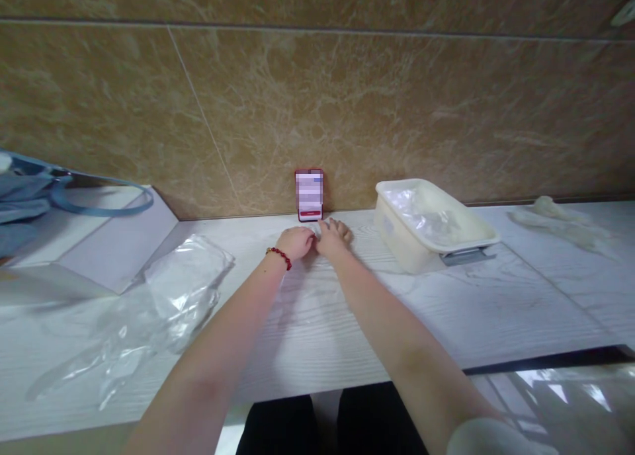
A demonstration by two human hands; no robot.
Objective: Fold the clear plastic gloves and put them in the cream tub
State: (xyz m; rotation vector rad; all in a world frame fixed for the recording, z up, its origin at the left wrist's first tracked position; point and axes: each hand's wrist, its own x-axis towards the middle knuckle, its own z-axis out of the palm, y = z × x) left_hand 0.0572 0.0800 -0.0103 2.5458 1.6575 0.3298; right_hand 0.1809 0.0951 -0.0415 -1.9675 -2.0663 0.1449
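Far left: blue fabric item (pixel 22 207) with a strap looping over a white box (pixel 106 233). Near side and right of the box, clear plastic bags (pixel 181 270) lie loose and crumpled on the white wood-grain tabletop (pixel 307 342). Center: left hand (pixel 296 243), red bead bracelet (pixel 285 257) on the wrist, fingers curled in against the right hand (pixel 333 239). Right-hand fingers part bent, slightly spread. Can't tell if either grips anything; any small piece between them is hidden or too blurred. Phone (pixel 310 197) just beyond the fingertips, upright against the brown marbled wall (pixel 307 98), screen lit, content pixelated; contact with fingers unclear. Right of the hands: cream plastic container (pixel 407 243), open top, gray latch (pixel 466 256) on the right end, clear plastic (pixel 434 225) inside. Far right: crumpled translucent item (pixel 560 222), maybe a glove. Progress: hands close together mid-handling, I'd say; no finished piece visible, done/left split can't be read.
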